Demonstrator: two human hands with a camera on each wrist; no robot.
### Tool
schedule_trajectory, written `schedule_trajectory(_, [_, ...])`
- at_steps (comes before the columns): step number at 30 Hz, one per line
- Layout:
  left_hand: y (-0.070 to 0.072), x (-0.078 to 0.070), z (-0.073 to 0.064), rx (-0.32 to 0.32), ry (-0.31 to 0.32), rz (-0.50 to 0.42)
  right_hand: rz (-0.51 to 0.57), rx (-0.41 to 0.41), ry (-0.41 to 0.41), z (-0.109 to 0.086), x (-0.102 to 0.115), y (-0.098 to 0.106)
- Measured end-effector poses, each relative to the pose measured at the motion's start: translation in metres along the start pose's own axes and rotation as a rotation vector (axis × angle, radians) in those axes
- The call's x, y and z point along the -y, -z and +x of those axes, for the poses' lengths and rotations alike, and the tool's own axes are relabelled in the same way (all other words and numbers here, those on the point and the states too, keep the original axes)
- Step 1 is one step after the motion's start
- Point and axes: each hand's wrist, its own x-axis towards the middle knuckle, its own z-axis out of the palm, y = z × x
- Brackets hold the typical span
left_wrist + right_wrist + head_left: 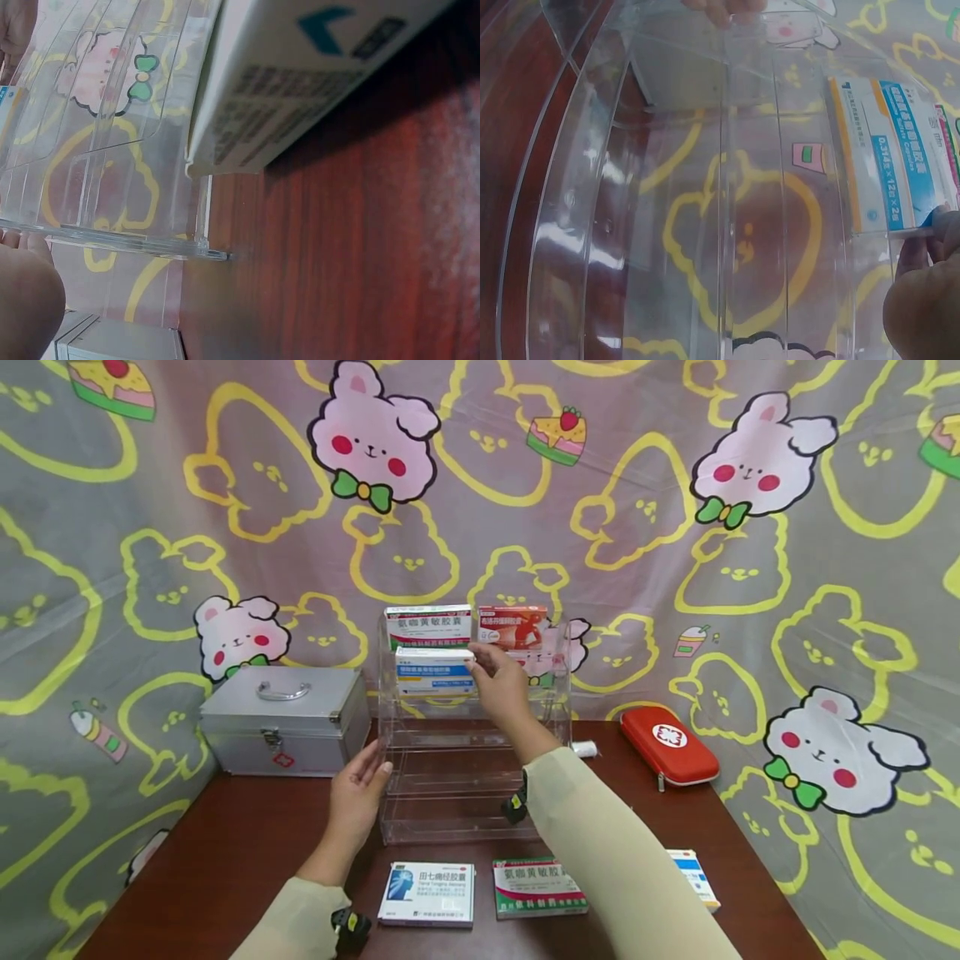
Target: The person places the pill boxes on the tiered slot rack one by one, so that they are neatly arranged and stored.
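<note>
A clear tiered display rack (457, 783) stands on the table. On one of its upper tiers is a white medicine box with a blue band (431, 674), upright with its printed face forward. My right hand (504, 687) pinches this box by its right end; in the right wrist view the fingers (919, 251) are at the box's end. My left hand (356, 800) rests with extended fingers against the rack's left side. Behind the blue-banded box, on the top tier, are a green-and-white medicine box (427, 625) and a red medicine box (513, 625).
Lying before the rack are a white medicine box (427, 895), another green-and-white box (534, 893) and a blue-and-white box (696, 878) partly behind my right sleeve. A silver case (281, 718) stands left, a red first-aid pouch (667, 745) right. A patterned curtain hangs behind.
</note>
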Motion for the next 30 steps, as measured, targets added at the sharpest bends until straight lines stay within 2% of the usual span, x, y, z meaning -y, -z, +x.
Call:
schedule_trajectory(6, [0.0,0.001,0.0,-0.017,-0.021,-0.01,0.038,0.012,0.016,0.001,-0.002,-0.001])
schedule_trajectory(14, [0.001,0.002,-0.001,-0.01,-0.025,0.006,0.035,0.014,-0.009,-0.001,-0.006,-0.001])
schedule_trajectory(19, [0.0,0.001,-0.001,-0.023,-0.035,-0.004,0.081,0.004,0.007,-0.006,-0.008,0.009])
schedule_trajectory(23, [-0.001,0.001,-0.002,-0.029,-0.037,-0.018,0.079,0.017,0.05,-0.021,-0.008,0.035])
schedule_trajectory(27, [-0.003,-0.001,-0.002,-0.018,-0.025,-0.022,-0.024,0.056,0.082,-0.052,-0.012,0.077])
schedule_trajectory(30, [-0.002,-0.001,-0.002,-0.01,-0.02,-0.015,-0.125,0.092,0.079,-0.079,-0.024,0.112])
